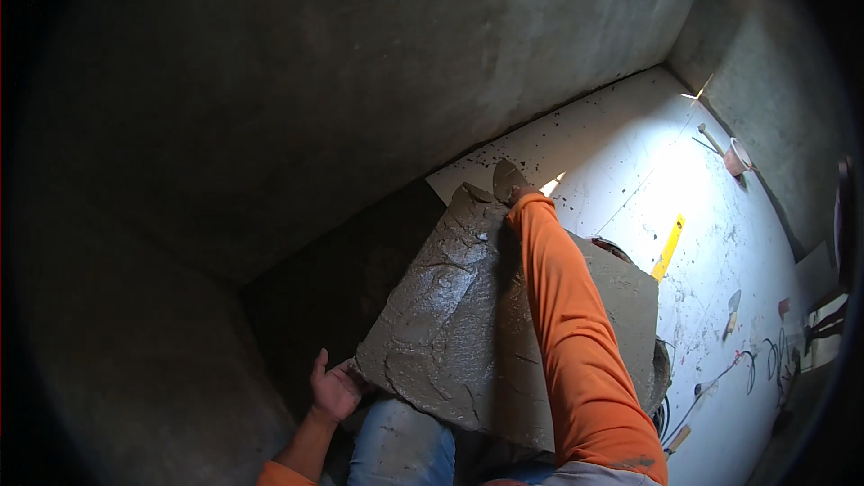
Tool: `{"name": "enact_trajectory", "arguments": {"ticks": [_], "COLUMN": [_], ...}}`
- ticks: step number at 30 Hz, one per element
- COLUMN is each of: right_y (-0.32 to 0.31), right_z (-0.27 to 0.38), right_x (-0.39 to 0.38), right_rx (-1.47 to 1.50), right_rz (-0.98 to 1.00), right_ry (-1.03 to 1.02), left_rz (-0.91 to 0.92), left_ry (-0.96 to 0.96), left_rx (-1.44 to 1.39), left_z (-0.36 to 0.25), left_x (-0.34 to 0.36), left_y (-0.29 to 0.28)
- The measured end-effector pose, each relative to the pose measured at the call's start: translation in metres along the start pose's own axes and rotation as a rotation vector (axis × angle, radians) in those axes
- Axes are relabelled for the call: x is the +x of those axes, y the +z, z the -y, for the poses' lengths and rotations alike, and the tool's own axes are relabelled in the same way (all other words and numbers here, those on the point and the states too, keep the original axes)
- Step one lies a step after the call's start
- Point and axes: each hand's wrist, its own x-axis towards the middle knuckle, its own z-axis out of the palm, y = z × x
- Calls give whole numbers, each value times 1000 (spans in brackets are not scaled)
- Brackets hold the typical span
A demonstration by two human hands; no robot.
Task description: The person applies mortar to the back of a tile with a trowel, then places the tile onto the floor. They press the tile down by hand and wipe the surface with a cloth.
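A large rectangular tile lies tilted before me, its upper face coated with wet grey mortar in ridges and smears. My right hand is closed on a trowel at the tile's far corner; the handle is hidden in my grip. The trowel's blade points away from me, dirty with mortar. At the near left corner, my left hand has its thumb raised and its palm turned up. Its fingertips reach the tile's edge and are partly hidden there, so I cannot tell whether they bear weight.
My jeans-clad knee is beneath the tile's near edge. White floor tiles with dark crumbs stretch to the right. On them lie a yellow level-like bar, another trowel, cables and a small bucket. A grey wall rises ahead.
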Motion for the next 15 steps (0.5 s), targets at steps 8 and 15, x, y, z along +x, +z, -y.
{"name": "enact_trajectory", "arguments": {"ticks": [8, 15], "right_y": [88, 107], "right_z": [-48, -44], "right_x": [-154, -162], "right_rx": [716, 1107], "right_rz": [-591, -302], "right_ry": [-652, -843], "left_rz": [-92, -40], "left_ry": [109, 79], "left_rx": [55, 62], "left_z": [-36, -31], "left_x": [-18, -2], "left_y": [8, -5]}}
